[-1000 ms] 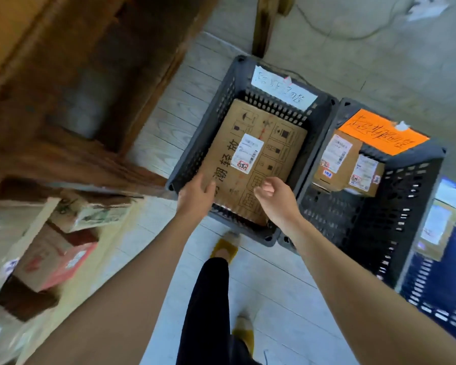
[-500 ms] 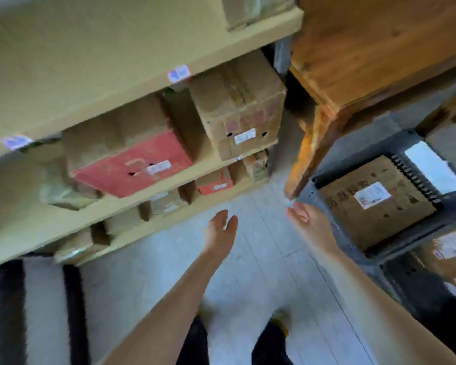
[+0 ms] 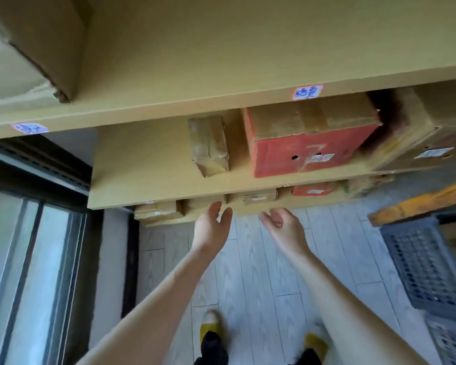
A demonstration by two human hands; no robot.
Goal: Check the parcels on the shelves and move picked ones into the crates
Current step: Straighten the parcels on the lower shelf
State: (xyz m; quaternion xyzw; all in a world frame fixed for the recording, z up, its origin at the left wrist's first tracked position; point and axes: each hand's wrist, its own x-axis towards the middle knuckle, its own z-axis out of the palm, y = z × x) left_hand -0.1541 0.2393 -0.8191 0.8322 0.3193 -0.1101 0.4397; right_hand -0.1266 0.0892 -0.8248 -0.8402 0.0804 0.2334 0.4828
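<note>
Held out near the front edge of shelf [image 3: 142, 175] — left hand [image 3: 211, 227] and right hand [image 3: 282, 229], both empty, fingers loosely curled. On it, parcel [image 3: 209, 144] just left of red box [image 3: 308, 143].

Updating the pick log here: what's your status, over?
Left hand and right hand open, empty. Both before small brown cardboard parcels on the lowest shelf, none gripped. Nothing blocking.

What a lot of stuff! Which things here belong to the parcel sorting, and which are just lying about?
Belongs to the job: left hand and right hand, both empty; red box; taped brown parcel; small parcel on the lower level; shelf; grey crate.
Just lying about: window; wooden table; floor.
</note>
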